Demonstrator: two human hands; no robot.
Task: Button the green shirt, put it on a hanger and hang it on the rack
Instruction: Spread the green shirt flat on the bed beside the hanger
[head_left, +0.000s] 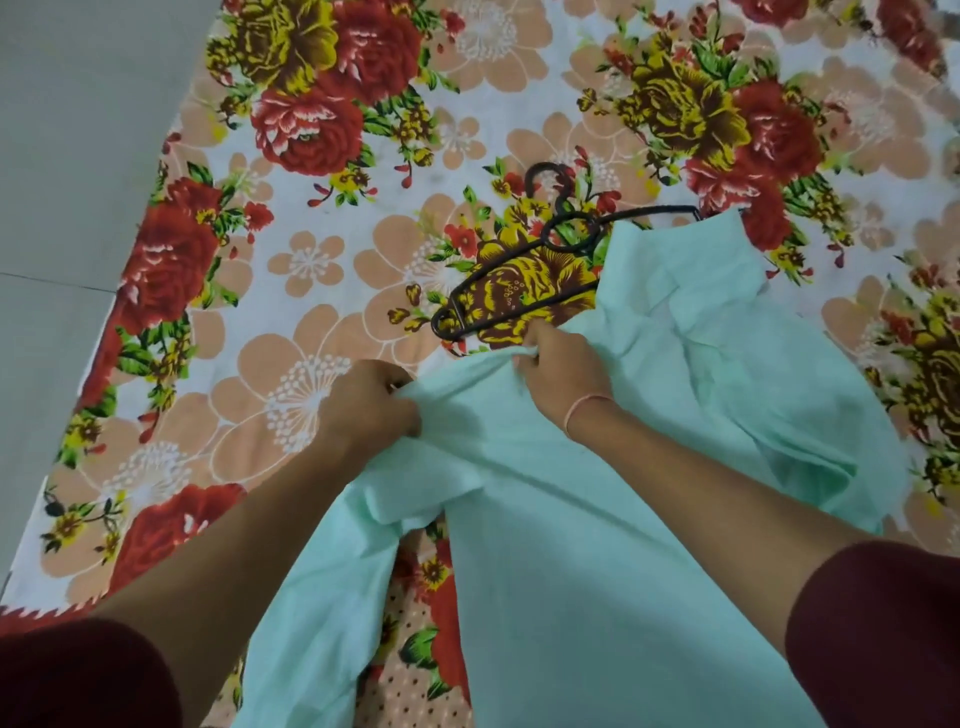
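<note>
The fingers of the left hand (366, 402) and of the right hand (563, 366) are curled tight, each clamped on a bunched fold of the pale green shirt (597, 545). The shirt stretches between them and spills back toward the person over the floral bedsheet (291, 270). Just beyond the right fingers lies the black hanger (511, 280), one end tucked under the shirt's far part. No buttons show, so whether the front is fastened cannot be told. The likely trouble is tangling: lifting the cloth could snag and drag the hanger, and gripping bunched fabric rather than the front edges could mismatch buttons and holes. No rack is in view.
</note>
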